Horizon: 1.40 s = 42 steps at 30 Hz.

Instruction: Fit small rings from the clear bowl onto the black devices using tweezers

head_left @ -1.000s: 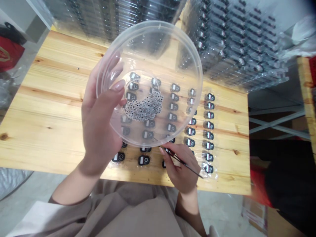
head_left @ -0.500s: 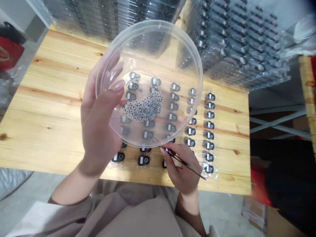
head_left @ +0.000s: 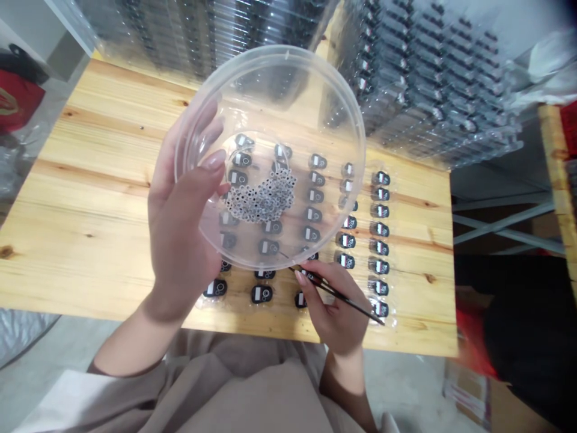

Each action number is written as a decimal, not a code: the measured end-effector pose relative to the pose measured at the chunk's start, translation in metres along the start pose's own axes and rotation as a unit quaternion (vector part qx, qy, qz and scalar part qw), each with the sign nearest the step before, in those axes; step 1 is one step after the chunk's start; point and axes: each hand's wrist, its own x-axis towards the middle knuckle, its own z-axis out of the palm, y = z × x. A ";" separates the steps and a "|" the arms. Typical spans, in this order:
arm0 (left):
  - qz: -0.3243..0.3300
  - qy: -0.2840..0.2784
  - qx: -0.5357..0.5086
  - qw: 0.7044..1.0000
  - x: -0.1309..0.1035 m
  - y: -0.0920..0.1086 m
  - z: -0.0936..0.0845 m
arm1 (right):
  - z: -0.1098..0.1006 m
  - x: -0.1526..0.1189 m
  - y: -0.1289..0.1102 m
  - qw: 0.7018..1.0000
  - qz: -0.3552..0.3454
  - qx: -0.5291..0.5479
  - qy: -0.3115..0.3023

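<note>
My left hand (head_left: 180, 222) grips a clear plastic bowl (head_left: 324, 108) by its side, with the thumb inside the rim. Many tiny grey ring-like pieces (head_left: 261, 198) are heaped at the bottom of the bowl, which is tilted towards me. Below the bowl's near rim, my right hand (head_left: 338, 307) pinches dark tweezers (head_left: 342, 294). Their thin tip points up and left at the rim; whether it holds anything is too small to tell. Beneath both hands lies a clear plastic tray (head_left: 392, 240) with rows of small black oval devices (head_left: 262, 293), partly seen through the bowl.
The tray lies on a wooden table (head_left: 90, 180). Tall stacks of clear trays (head_left: 419, 78) filled with dark pieces stand along the far side. A dark-clothed shape (head_left: 532, 325) is at the right, beyond the table edge. A red bag (head_left: 20, 99) sits at far left.
The bowl has shifted slightly down and left in view. My right hand and the tweezers have moved a little to the right. Both holds stay the same.
</note>
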 end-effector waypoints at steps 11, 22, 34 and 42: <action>0.008 -0.004 0.020 1.000 0.001 -0.001 -0.004 | 0.003 0.001 0.002 1.000 0.014 -0.008 -0.004; 0.024 -0.022 0.041 0.999 0.002 -0.005 -0.007 | 0.004 0.000 0.004 0.999 0.029 -0.011 -0.009; -0.009 0.001 0.014 1.000 0.000 -0.001 -0.003 | 0.004 -0.001 0.003 0.999 0.051 -0.011 -0.005; -0.018 0.005 0.018 1.000 0.000 0.001 -0.001 | 0.002 0.000 0.002 0.998 0.052 -0.019 -0.008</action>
